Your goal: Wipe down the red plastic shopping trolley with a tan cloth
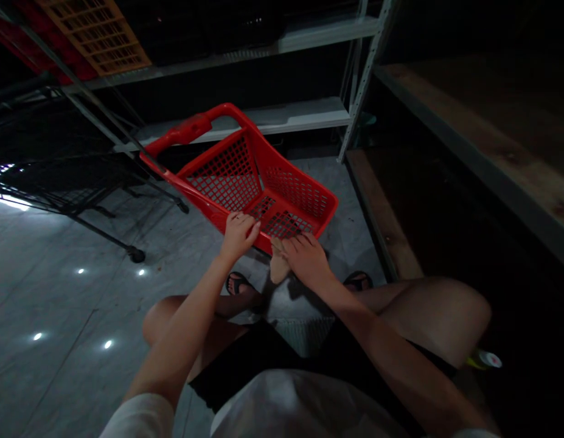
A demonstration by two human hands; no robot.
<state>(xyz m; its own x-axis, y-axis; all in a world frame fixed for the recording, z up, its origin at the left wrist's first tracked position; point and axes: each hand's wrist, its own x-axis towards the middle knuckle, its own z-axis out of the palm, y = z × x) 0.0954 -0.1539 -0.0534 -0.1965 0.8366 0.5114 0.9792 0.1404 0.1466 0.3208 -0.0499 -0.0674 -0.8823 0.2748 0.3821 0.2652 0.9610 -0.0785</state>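
Note:
In front of my knees stands a red plastic shopping trolley [296,159] with latticed walls and a raised handle at the far left. My left hand [239,232] is closed over its near rim, fingers curled on the edge. Further right, my right hand [305,254] rests at the same rim with bent fingers. A tan cloth [278,267] is held in it and hangs down outside the trolley. The basket's inside shows only its red grid floor and walls.
A white metal shelf rack [304,115] stands behind the trolley, with an orange crate [97,36] on its upper level. At left is a dark wire cart [81,213] on casters. Wooden shelving [491,140] lines the right. A bottle [485,359] is beside my right leg.

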